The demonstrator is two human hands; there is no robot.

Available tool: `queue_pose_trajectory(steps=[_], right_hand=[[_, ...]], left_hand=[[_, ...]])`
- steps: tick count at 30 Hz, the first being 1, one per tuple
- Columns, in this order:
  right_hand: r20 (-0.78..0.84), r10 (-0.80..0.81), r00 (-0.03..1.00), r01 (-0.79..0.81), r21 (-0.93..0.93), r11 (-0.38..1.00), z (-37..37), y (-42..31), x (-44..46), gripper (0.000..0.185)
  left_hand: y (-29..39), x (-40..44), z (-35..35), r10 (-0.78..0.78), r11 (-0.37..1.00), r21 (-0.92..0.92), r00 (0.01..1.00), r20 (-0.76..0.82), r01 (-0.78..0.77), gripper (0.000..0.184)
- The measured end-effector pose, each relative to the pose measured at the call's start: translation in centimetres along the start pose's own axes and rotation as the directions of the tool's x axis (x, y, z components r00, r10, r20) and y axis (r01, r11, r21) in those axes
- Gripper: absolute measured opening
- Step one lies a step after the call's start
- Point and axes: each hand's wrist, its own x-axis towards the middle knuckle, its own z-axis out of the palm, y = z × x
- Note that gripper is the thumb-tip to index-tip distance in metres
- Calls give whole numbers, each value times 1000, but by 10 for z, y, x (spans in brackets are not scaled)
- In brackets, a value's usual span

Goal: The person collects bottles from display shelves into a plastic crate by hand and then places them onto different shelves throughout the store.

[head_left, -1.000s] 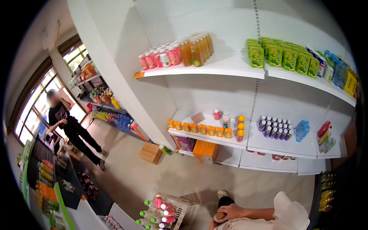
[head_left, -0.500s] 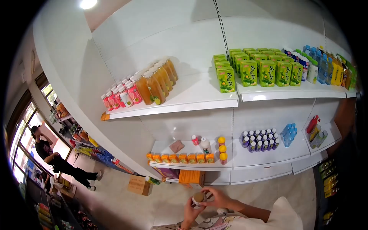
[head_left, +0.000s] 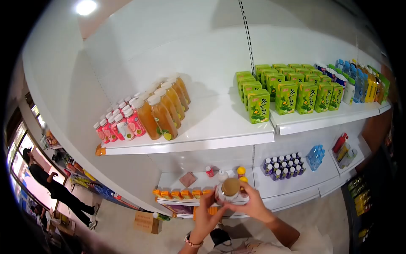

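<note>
Between my two hands is a small jar with a tan lid [head_left: 231, 187], its pale body partly hidden by fingers. My left hand [head_left: 206, 218] is closed around its left side, a bracelet at the wrist. From the right, my right hand [head_left: 253, 206] grips the jar too, fingers near the lid. The jar is in front of the lower shelf [head_left: 275, 189], overlapping the view of a row of small orange boxes [head_left: 186, 194] and some yellow-capped containers [head_left: 241, 171].
On the upper shelf [head_left: 203, 142] stand pink bottles [head_left: 113, 127], amber drink bottles [head_left: 163, 118] and green cartons [head_left: 259, 108]. Purple bottles [head_left: 285, 167] and a blue bottle pack [head_left: 315, 156] are lower right. A cardboard box [head_left: 146, 222] sits on the floor; a person [head_left: 55, 186] stands at left.
Both hands have risen with the jar, from low above the floor to in front of the lower shelf. The view has shifted closer to the shelves.
</note>
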Motion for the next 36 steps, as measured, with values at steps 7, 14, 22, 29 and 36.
queue_pose_trajectory(steps=[7,14,22,29,36], right_hand=[[-87,-107,990,98,-108,989,12,-28,114,69],[0,-47,999,46,-210,977,21,-31,228,65],[-62,-5,998,-19,-381,924,8,-2,275,72],[144,383,912,-409,301,861,-12,-27,262,59],[90,434,896,-428,434,793,-1,-9,309,56]], left_hand=[[42,93,-79,224,965,69,931,287,-253,65],[30,180,-113,144,924,-382,934,327,-9,61],[10,233,-104,-90,625,-651,868,488,430,74],[13,257,-98,-132,325,-743,806,577,585,45],[-5,318,-48,-255,342,-835,898,358,430,18]])
